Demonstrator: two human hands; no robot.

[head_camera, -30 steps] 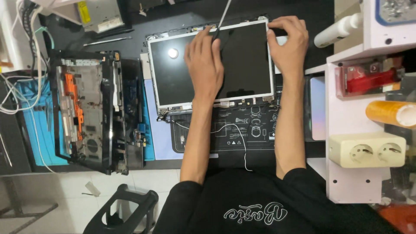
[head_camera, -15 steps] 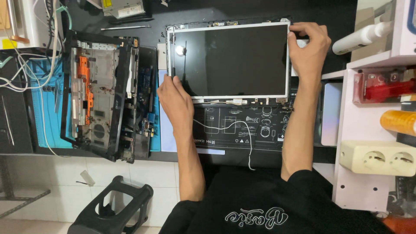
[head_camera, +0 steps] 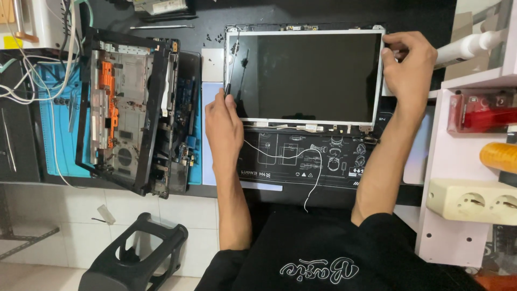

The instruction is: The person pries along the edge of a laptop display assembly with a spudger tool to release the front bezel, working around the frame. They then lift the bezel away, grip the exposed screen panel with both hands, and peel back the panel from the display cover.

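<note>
The laptop screen panel (head_camera: 309, 75) lies flat on the black work mat (head_camera: 301, 161) in front of you, dark face up in its thin pale frame. Your right hand (head_camera: 409, 70) pinches the panel's right edge with fingers curled shut, while your left hand (head_camera: 223, 126) closes around a slim screwdriver (head_camera: 232, 62) at the left edge. The opened laptop base (head_camera: 129, 113) sits well apart to the left.

Black workbench (head_camera: 161, 13) runs across the top. Below its front edge: white tiled floor (head_camera: 48, 226) with a black plastic stool (head_camera: 132, 258) on it. Right of the bench: white shelf unit (head_camera: 458, 161). Even, bright light, no hard shadows.
</note>
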